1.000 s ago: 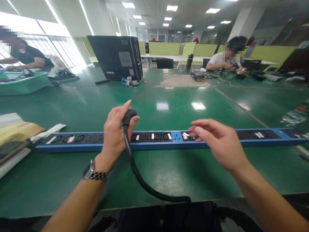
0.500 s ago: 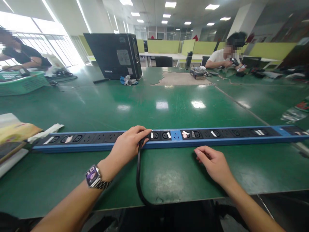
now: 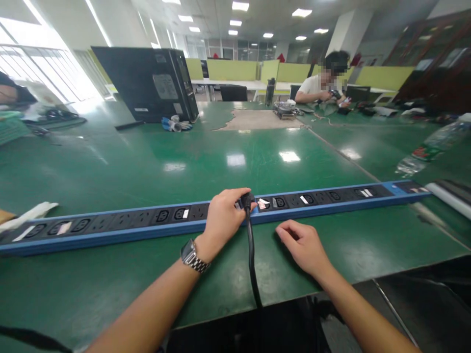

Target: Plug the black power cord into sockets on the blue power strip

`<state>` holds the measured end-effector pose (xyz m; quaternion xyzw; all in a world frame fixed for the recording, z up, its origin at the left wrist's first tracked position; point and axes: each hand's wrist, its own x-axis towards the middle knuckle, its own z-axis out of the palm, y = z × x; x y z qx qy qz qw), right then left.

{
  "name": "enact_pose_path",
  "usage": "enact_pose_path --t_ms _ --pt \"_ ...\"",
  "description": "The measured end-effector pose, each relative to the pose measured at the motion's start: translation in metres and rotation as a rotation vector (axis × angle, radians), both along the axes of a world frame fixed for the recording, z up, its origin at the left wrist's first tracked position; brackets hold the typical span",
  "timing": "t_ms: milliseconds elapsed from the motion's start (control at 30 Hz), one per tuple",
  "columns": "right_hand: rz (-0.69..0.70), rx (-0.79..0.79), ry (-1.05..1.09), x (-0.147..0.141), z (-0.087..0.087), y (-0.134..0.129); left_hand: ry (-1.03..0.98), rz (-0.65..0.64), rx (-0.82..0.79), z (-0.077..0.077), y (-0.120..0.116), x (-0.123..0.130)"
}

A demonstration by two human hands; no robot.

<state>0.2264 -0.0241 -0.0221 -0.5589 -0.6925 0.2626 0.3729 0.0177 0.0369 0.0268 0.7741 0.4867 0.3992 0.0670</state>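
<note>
A long blue power strip [image 3: 324,210] with black socket panels lies across the green table in front of me. My left hand [image 3: 225,215], wearing a watch [image 3: 191,255], pinches a black plug [image 3: 247,200] over the middle of the strip. Whether the plug sits in a socket cannot be told, as my fingers and the plug cover that spot. From the plug a thick black cable [image 3: 251,255] runs down over the table edge. My right hand [image 3: 303,245] rests on the table just in front of the strip, fingers loosely curled with nothing in them.
A black computer case [image 3: 147,88] stands at the back left, gloves [image 3: 176,124] beside it. Across the table sits a person [image 3: 316,90] handling something. A plastic bottle [image 3: 430,149] lies at right, and part of a green basket [image 3: 13,126] shows at left.
My left hand has moved the plug rightward along the strip, past a pair of sockets. My view has turned somewhat right. The right hand stays curled in front of the strip.
</note>
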Motion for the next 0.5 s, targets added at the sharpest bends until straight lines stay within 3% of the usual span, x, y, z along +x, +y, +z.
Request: enact_pose_path --t_ms 333,433,500 --pt "0.017 0.003 0.006 0.000 -0.002 -0.001 0.177 -0.034 -0.024 -0.006 -0.002 0.000" --pt "-0.031 -0.070 0.170 -0.001 0.003 0.001 0.122 -0.071 0.022 -0.002 -0.002 0.003" --pt "-0.084 -0.141 0.358 -0.005 0.017 0.004 0.014 -0.089 0.121 0.008 -0.007 0.010"
